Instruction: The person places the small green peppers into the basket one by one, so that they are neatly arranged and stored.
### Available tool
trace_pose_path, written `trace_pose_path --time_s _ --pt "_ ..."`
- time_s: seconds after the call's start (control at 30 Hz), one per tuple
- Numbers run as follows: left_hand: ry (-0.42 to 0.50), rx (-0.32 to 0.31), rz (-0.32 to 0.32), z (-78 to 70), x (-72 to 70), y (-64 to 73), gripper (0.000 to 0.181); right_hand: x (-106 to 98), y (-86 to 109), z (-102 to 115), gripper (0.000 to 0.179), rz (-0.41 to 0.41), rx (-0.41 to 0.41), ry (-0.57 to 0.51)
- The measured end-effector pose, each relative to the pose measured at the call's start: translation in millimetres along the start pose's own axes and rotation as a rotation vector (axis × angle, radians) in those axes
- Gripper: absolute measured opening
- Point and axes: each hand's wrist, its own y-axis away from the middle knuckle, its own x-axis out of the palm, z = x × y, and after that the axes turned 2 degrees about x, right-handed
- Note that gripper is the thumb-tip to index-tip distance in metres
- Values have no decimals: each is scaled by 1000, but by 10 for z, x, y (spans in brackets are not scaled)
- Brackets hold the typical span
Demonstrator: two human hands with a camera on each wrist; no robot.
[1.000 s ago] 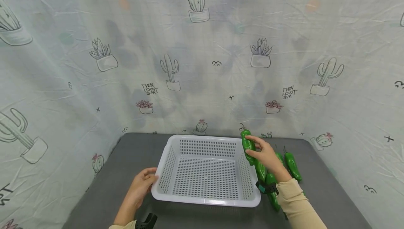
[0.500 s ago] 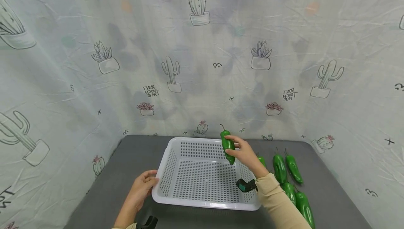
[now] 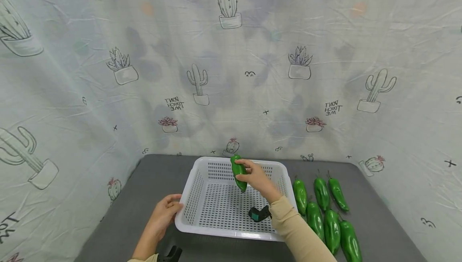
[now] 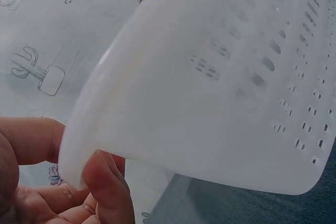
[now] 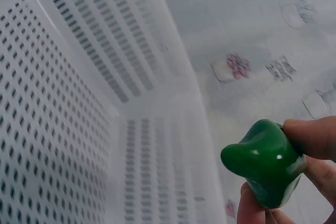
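A white plastic basket with slotted walls and floor stands on the grey table. At its left rim, my left hand pinches the edge; in the left wrist view, thumb and fingers curl round the rim below the pale wall. My right hand holds a green pepper between thumb and fingers, over the back part of the basket. The pepper hangs nearly upright, tilted a little, its tip downward. From the right wrist, the pepper's glossy lobed end shows beside the basket wall.
Several green peppers lie close together on the grey table, right of the basket. My right forearm crosses the basket's right front corner. A cactus-print cloth hangs behind and at both sides.
My right hand has carried the pepper leftward from the basket's right rim to over its back middle, uncovering the peppers on the right. The left hand stays on the rim.
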Motion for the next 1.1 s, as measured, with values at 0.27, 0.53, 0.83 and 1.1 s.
trace_pose_path --time_s 0.27,0.53,0.83,1.1 --pt "-13 -2 3 -1 -5 2 37 348 -70 25 47 42 -2 56" --pt "-11 -6 -5 -2 4 15 38 640 -110 12 44 53 36 128" --pt "-9 2 -8 -4 14 12 37 790 -142 -1 40 107 109 123" --pt "-10 12 -12 9 17 15 38 878 -203 -67 40 105 133 190"
